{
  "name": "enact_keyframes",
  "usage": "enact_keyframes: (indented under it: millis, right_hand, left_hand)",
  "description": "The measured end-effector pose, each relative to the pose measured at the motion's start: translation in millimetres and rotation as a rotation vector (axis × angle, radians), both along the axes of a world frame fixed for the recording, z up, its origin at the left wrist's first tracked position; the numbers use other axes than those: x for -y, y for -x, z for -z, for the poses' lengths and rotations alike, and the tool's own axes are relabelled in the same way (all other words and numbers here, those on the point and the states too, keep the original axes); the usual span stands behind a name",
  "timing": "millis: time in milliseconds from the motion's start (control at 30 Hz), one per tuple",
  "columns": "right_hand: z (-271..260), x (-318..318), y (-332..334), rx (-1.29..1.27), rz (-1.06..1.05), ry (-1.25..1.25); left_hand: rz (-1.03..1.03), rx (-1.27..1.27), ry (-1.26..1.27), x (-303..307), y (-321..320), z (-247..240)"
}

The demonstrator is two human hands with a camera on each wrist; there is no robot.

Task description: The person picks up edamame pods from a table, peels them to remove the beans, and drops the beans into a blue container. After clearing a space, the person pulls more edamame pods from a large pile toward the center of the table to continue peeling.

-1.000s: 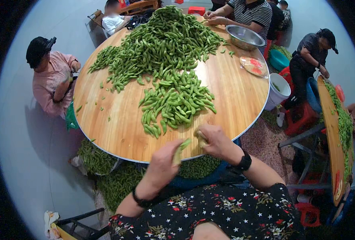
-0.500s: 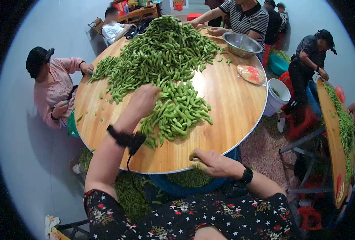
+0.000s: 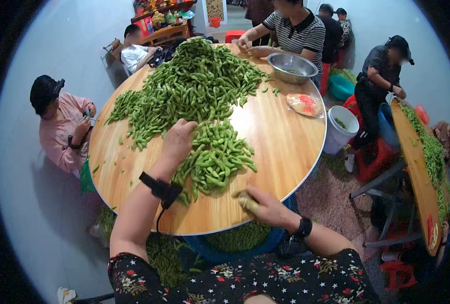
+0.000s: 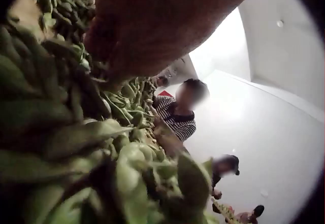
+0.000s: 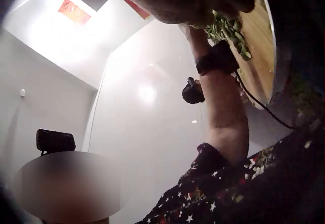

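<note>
A heap of green edamame pods (image 3: pixel 217 157) lies on the round wooden table (image 3: pixel 280 147) before me, joined to a taller pile (image 3: pixel 194 76) behind it. My left hand (image 3: pixel 176 142) is at the left side of the near heap, back upward, fingers bent down toward the pods. In the left wrist view that hand (image 4: pixel 147 31) is low over the pods, its fingertips hidden; I cannot tell whether they pinch any. My right hand (image 3: pixel 268 207) hovers by the table's near edge, thumb and finger apart, pale yellowish coverings on them, no pod showing between.
A steel bowl (image 3: pixel 292 66) and a packaged flat round item (image 3: pixel 306 104) stand at the table's right. Beside it is a white bucket (image 3: pixel 340 129). Below the near edge sits a blue tub (image 3: pixel 199 248) with pods. Several people work around; a second table (image 3: pixel 412 167) stands right.
My hands were together near the edge, with a pod in the left. The left then went forward to the heap and stays there; the right has stayed near the edge. The head view has tilted up.
</note>
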State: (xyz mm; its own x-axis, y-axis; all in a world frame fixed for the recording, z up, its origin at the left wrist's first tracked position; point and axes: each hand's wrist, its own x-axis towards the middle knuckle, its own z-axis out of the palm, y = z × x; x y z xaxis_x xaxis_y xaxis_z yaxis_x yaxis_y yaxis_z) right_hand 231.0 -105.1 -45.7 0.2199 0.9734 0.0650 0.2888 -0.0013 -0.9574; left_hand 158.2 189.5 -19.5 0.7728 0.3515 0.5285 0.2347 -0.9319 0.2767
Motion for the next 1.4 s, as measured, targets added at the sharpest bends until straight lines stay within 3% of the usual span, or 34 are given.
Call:
enact_keyframes:
  millis: [33,100,167,333,600,700,767,833,867,900,933,967,1033,1067,1200,1267,1300,1367,1400]
  right_hand:
    - [1.4,-5.2,-0.4,-0.072,0.034,0.019]
    - [-7.0,-16.4,1.7,-0.394,-0.013,0.01]
    - [-19.0,-24.6,9.9,-0.481,-0.012,-0.023]
    - [-3.2,-32.8,21.2,-0.581,-0.067,-0.095]
    - [-16.4,-23.5,29.0,-0.591,-0.055,-0.019]
    - [-24.7,-19.0,30.9,-0.54,-0.033,0.008]
    - [-28.2,-14.1,33.1,-0.507,-0.028,0.03]
    - [-27.6,-7.3,36.0,-0.52,-0.061,0.022]
    - [-26.7,-6.1,35.6,-0.524,-0.057,0.027]
    - [-25.8,-5.8,34.9,-0.714,-0.081,0.079]
    - [-25.3,-6.1,33.6,-0.903,-0.105,0.129]
    - [-21.0,-8.3,29.8,-0.902,-0.101,0.127]
    - [-7.3,-11.5,23.3,-1.129,-0.218,0.15]
    - [-4.4,-11.2,22.2,-1.137,-0.216,0.174]
    - [2.1,-14.7,17.9,-1.001,-0.175,0.159]
    - [-8.9,-13.1,18.1,-0.99,-0.106,0.182]
    - [-10.9,-12.9,18.9,-0.991,-0.105,0.181]
    - [-12.7,-12.8,22.1,-0.813,0.002,0.224]
    - [-16.0,-12.4,23.7,-0.814,0.001,0.226]
  left_hand:
    - [-0.008,-0.014,0.008,22.5,11.1,-11.8]
    - [0.095,0.095,0.437,67.5,32.7,-27.0]
    - [0.2,0.209,0.459,98.5,50.3,-12.4]
    - [0.2,0.093,0.671,150.4,87.0,2.6]
    - [0.233,0.165,0.61,155.7,93.0,10.0]
    - [0.283,0.188,0.44,157.0,95.3,10.3]
    - [0.244,0.05,0.216,168.3,104.8,-1.8]
    - [0.246,0.006,0.194,173.2,108.5,-3.6]
    - [0.308,0.127,0.323,173.0,106.6,3.0]
    - [0.369,0.247,0.452,172.5,105.2,11.2]
    - [0.329,0.21,0.855,174.5,107.5,22.1]
    - [0.332,0.209,0.855,175.4,107.6,26.8]
    - [0.314,0.282,1.694,180.6,105.3,29.6]
    - [0.308,0.262,1.726,182.1,100.4,30.5]
    - [0.37,0.296,1.719,177.4,98.8,30.4]
    - [0.171,0.241,0.787,175.0,97.3,29.3]
    - [0.172,0.239,0.787,172.5,95.6,28.1]
    - [0.234,0.245,0.133,167.2,92.5,25.6]
    - [0.219,0.248,0.144,168.5,92.9,24.8]
